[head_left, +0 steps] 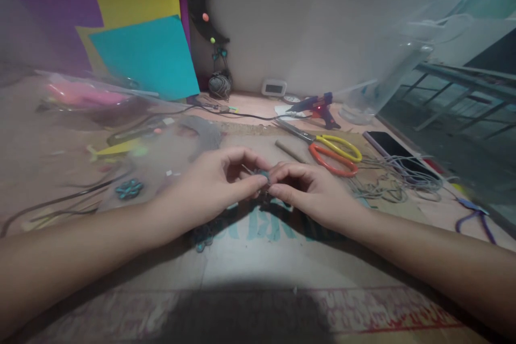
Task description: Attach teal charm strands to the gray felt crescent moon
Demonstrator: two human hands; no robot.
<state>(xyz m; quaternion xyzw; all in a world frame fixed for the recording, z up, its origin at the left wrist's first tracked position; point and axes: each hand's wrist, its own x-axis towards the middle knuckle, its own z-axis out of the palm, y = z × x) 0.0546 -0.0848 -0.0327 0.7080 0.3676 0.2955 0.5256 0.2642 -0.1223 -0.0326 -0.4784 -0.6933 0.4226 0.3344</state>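
Note:
In the middle of the head view my left hand (pixel 226 174) and my right hand (pixel 306 188) meet, fingertips pinched close together. Between them is a small teal and dark piece (pixel 263 176), mostly hidden by the fingers, so its kind does not show. Both hands are closed on it. Below my left wrist lies a teal and dark beaded-looking piece (pixel 201 239), partly covered. A similar flower-shaped teal piece (pixel 129 189) rests farther left. Scissors (pixel 334 153) with one yellow and one orange handle lie beyond my right hand, near a short brown stick (pixel 290 151).
A glue gun (pixel 318 107) with a red light stands at the back. Tangled grey cord (pixel 382 180) and a phone (pixel 399 156) lie at right. A small white digital device (pixel 274 88), a grey yarn ball (pixel 220 85) and coloured sheets (pixel 149 56) are by the wall.

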